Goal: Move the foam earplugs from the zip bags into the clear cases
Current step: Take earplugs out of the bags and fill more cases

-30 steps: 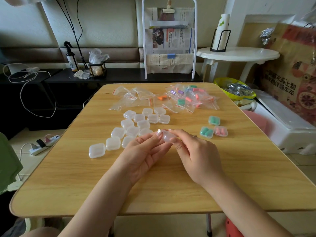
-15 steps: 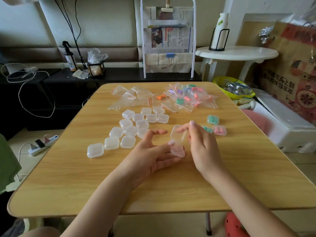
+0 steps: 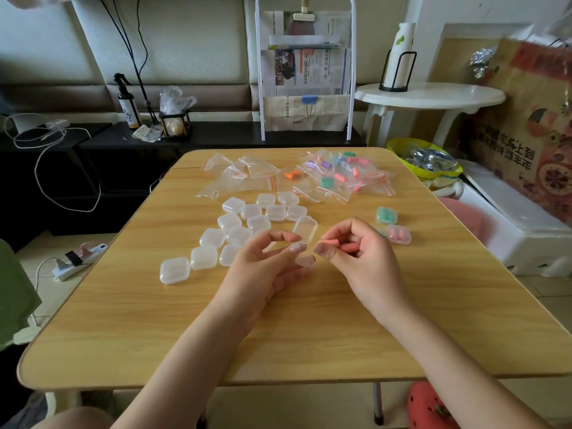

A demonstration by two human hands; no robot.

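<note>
My left hand [image 3: 263,267] holds an open clear case [image 3: 305,243] above the middle of the table [image 3: 154,320]: the fingers curl round its lower half, and the lid stands up, tilted toward the far edge. My right hand [image 3: 359,258] is just beside it, fingers curled in, pinching a pink earplug [image 3: 329,242] between thumb and forefinger, its tip pointing at the case and close to the lid. More pink foam [image 3: 349,249] shows inside my curled fingers; whether it is a second plug I cannot tell.

Past my left hand, toward the left edge, lies a cluster of closed clear cases [image 3: 238,224], most touching one another, the nearest one [image 3: 174,270] sitting a little apart at the near left of the group. Toward the right edge, beyond my right hand, are filled cases: a green-filled case [image 3: 386,215] and a pink-filled case [image 3: 398,234] side by side, with another partly hidden behind my knuckles.

Along the far edge lie the zip bags. The flat bags [image 3: 238,178] on the left look hollow; the heaped bags [image 3: 343,176] toward the far right corner hold pink, green, purple and orange plugs.

Beyond the table stand a white newspaper rack [image 3: 305,72], a spray bottle [image 3: 127,103] on a dark bench, and a white round side table [image 3: 430,96].
</note>
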